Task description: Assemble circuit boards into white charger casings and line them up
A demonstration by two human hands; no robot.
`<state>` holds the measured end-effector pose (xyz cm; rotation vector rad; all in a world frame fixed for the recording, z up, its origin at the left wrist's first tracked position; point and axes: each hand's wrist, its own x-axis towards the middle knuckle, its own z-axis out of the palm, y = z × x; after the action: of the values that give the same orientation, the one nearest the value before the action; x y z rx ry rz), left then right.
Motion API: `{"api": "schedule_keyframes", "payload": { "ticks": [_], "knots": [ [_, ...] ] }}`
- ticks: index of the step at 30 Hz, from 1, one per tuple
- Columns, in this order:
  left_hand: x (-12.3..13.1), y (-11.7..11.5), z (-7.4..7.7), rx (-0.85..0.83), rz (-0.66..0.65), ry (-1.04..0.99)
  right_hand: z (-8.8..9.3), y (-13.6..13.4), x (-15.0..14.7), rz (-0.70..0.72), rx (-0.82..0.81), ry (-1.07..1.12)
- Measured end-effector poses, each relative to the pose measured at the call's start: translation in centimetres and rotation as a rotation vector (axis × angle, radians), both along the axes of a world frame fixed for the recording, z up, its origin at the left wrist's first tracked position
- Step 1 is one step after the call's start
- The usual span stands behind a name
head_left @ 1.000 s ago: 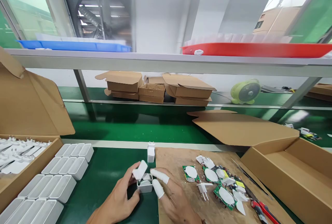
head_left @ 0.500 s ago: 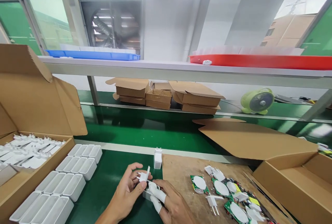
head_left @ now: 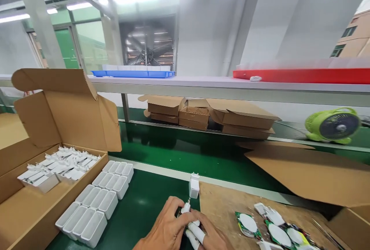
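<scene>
Both my hands meet low in the middle of the view, around a small white plug piece point(head_left: 186, 206) with metal pins pointing up. My left hand point(head_left: 166, 227) curls over it from the left, thumb reaching across. My right hand point(head_left: 214, 232), with white covers on some fingers, closes on the same piece from the right. The fingers hide most of it, including its lower end. Just beyond them a white charger point(head_left: 194, 186) stands upright, pins on top. To the left, rows of open white housings point(head_left: 89, 225) lie on the green mat point(head_left: 138, 203).
An open cardboard box point(head_left: 72, 200) at left holds many white plug parts point(head_left: 62, 165). Green circuit boards point(head_left: 248, 225) with white discs lie on a brown board point(head_left: 222, 203), near tweezers point(head_left: 326, 232). Another carton point(head_left: 351, 219) stands at right. A green fan point(head_left: 332, 124) sits behind.
The view has swung left and up, so the bench things appear further right. My hands have drawn together over the plug piece, covering more of it, and its pins now point upward.
</scene>
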<state>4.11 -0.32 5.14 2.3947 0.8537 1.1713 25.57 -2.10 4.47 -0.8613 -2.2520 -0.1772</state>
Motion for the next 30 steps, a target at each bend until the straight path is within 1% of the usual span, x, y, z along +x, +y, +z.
{"api": "schedule_keyframes", "payload": {
  "ticks": [1,3,4,7,9,12,14,16,18,20,22,24,27,30],
  "knots": [
    [-0.1,-0.1,-0.3,-0.011,-0.002,-0.016,0.3,-0.2,0.0,0.006,-0.023,-0.017],
    [-0.4,-0.1,-0.9,-0.079,0.023,-0.100,1.3,-0.6,0.0,-0.011,-0.129,-0.050],
    [-0.6,-0.1,-1.1,-0.127,0.060,-0.165,1.8,-0.8,0.0,-0.008,-0.159,-0.048],
    [-1.3,0.4,-1.8,-0.237,0.234,-0.357,2.8,-1.3,-0.1,-0.001,-0.168,0.028],
    [-1.8,0.8,-2.0,-0.255,0.323,-0.441,2.7,-1.4,-0.2,-0.035,-0.198,0.054],
    [-2.2,1.1,-2.2,-0.274,0.377,-0.503,1.3,-1.2,-0.8,-0.038,-0.234,0.007],
    [-2.3,1.2,-2.3,-0.296,0.379,-0.516,0.4,-1.1,-1.2,-0.014,-0.254,-0.042],
    [-2.3,1.1,-2.4,-0.317,0.371,-0.514,0.0,-1.1,-1.3,-0.023,-0.278,-0.058],
    [-2.3,1.0,-2.5,-0.331,0.363,-0.505,0.3,-1.1,-1.2,-0.029,-0.272,-0.031],
    [-2.4,0.9,-2.6,-0.334,0.366,-0.495,0.9,-1.2,-1.0,-0.015,-0.278,0.025],
    [-2.5,0.9,-2.5,-0.328,0.375,-0.495,1.5,-1.3,-1.0,-0.020,-0.313,0.080],
    [-2.6,0.9,-2.4,-0.311,0.381,-0.509,1.5,-1.5,-1.2,-0.028,-0.370,0.076],
    [-2.5,0.8,-2.3,-0.263,0.347,-0.497,0.7,-1.6,-1.7,-0.036,-0.445,0.003],
    [-2.5,0.5,-2.2,-0.204,0.272,-0.411,-0.5,-1.6,-2.0,-0.054,-0.441,0.026]
  ]
}}
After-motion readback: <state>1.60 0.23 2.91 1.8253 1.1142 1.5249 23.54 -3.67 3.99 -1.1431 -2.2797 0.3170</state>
